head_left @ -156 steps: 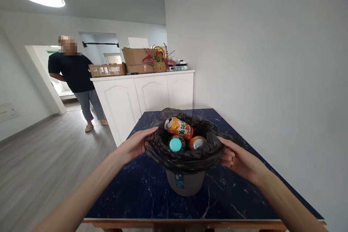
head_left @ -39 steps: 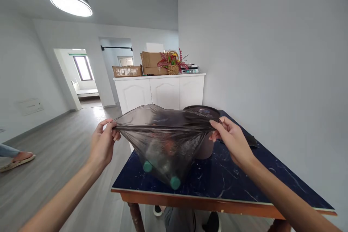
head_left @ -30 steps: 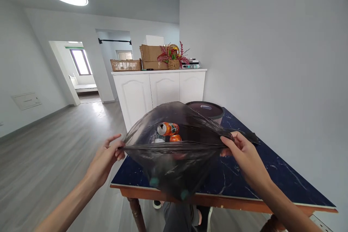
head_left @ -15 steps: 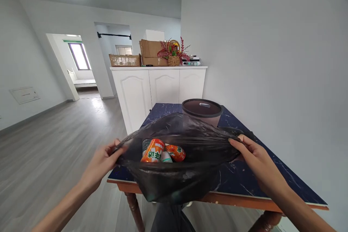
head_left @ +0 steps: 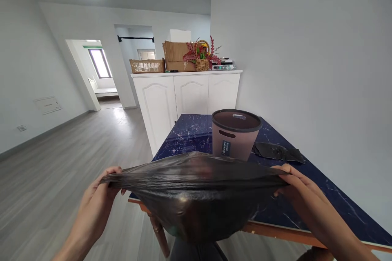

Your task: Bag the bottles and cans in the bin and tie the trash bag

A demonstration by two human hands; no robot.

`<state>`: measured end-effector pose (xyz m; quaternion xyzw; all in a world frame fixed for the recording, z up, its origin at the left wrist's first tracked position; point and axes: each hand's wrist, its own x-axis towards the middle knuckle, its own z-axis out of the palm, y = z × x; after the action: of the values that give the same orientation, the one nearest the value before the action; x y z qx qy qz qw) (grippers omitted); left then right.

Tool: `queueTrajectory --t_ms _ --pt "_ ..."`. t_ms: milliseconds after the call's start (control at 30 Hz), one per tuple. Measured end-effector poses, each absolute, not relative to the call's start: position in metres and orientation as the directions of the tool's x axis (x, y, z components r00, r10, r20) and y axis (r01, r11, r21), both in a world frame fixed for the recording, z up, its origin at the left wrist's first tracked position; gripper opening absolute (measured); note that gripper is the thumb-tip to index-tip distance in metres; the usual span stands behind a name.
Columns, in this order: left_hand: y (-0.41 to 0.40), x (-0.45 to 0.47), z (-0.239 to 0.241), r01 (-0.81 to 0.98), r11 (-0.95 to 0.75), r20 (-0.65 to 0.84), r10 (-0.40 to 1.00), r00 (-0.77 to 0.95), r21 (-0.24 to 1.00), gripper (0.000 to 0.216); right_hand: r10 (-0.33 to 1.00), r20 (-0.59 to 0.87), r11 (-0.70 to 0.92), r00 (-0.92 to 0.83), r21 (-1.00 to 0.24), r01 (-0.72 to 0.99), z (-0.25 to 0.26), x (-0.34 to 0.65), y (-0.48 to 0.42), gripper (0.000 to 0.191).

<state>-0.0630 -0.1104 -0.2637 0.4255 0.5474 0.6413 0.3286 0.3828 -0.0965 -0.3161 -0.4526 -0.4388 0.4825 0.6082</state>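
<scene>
- Black plastic is stretching between the two hands: the bag (head_left: pixel 196 208) is hanging in front of the near edge of the table (head_left: pixel 188 134), its lower part bulging.
- The left hand (head_left: pixel 98 204) is pinching one end of the bag's rim and the right hand (head_left: pixel 308 195) the other, fingers closing narrowly on the film.
- The step in hand, seemingly, is drawing the mouth taut; the next move is probably calling for firm grips, as weight is apparently sagging inside.
- Beyond, the pinkish bin (head_left: pixel 241 142) is standing upright, folded black plastic (head_left: pixel 278 153) lying beside it.
- Farther off, the white cabinet (head_left: pixel 192 96) is bearing a flower basket (head_left: pixel 202 65).
- Unlike half a second ago, the mouth isn't gaping: the cans are hiding inside, and the bin's label (head_left: pixel 226 148) is showing.
</scene>
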Motion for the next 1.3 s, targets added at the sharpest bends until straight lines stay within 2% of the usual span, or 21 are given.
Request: queueTrajectory --t_ms 100,233,367,500,567,633,733,800,867,967,1033,1100,1200,1300 --pt "-0.109 -0.064 -0.269 -0.018 -0.198 0.162 0.851 -0.499 0.98 0.018 0.986 0.116 0.147 0.122 -0.945 -0.293 -0.323 0.381 -0.091 0.031" --pt "-0.1 -0.057 -0.268 -0.238 -0.188 0.03 0.839 -0.543 0.953 0.025 0.973 0.23 0.19 -0.013 -0.833 -0.52 -0.325 0.367 -0.08 0.03" --pt "-0.085 -0.036 -0.26 -0.523 -0.24 -0.036 0.886 -0.463 0.818 0.018 0.955 0.294 0.226 0.034 -0.652 -0.723 -0.324 0.346 -0.066 0.015" --pt "-0.068 -0.013 -0.255 -0.734 -0.235 0.021 0.957 -0.288 0.638 0.018 0.96 0.27 0.19 0.069 -0.454 -0.871 -0.322 0.328 -0.057 0.029" --pt "-0.062 -0.008 -0.255 -0.775 -0.181 0.093 0.983 -0.156 0.606 0.016 0.959 0.273 0.179 0.075 -0.376 -0.909 -0.321 0.324 -0.057 0.034" --pt "-0.059 -0.009 -0.256 -0.766 -0.118 0.102 0.992 -0.069 0.632 0.015 0.958 0.281 0.17 0.056 -0.4 -0.9 -0.322 0.325 -0.058 0.035" --pt "-0.057 -0.016 -0.258 -0.734 -0.062 0.029 0.998 -0.058 0.677 0.01 0.969 0.245 0.131 -0.026 -0.603 -0.787 -0.32 0.332 -0.06 0.035" --pt "-0.057 -0.02 -0.258 -0.738 -0.075 0.01 0.996 -0.092 0.671 0.019 0.98 0.195 0.11 -0.046 -0.713 -0.693 -0.317 0.334 -0.061 0.038" --pt "-0.057 -0.019 -0.258 -0.734 -0.112 0.027 0.992 -0.127 0.67 0.033 0.985 0.173 0.143 0.016 -0.759 -0.635 -0.313 0.331 -0.06 0.036" --pt "-0.056 -0.011 -0.259 -0.596 -0.171 0.111 0.984 -0.136 0.785 0.037 0.981 0.181 0.182 0.062 -0.778 -0.602 -0.308 0.319 -0.057 0.032" --pt "-0.055 -0.001 -0.263 -0.349 -0.236 0.219 0.972 -0.089 0.907 0.034 0.98 0.2 0.155 -0.007 -0.783 -0.602 -0.307 0.31 -0.057 0.032" --pt "-0.055 0.011 -0.27 -0.038 -0.321 0.323 0.946 0.04 0.946 0.032 0.971 0.23 0.144 -0.069 -0.787 -0.601 -0.307 0.302 -0.057 0.03" --pt "-0.053 0.033 -0.281 0.303 -0.437 0.352 0.888 0.296 0.847 0.041 0.94 0.304 0.177 -0.156 -0.824 -0.538 -0.309 0.293 -0.058 0.025" --pt "-0.046 0.056 -0.289 0.467 -0.53 0.301 0.825 0.479 0.708 0.043 0.924 0.315 0.229 -0.218 -0.91 -0.345 -0.309 0.289 -0.058 0.025"
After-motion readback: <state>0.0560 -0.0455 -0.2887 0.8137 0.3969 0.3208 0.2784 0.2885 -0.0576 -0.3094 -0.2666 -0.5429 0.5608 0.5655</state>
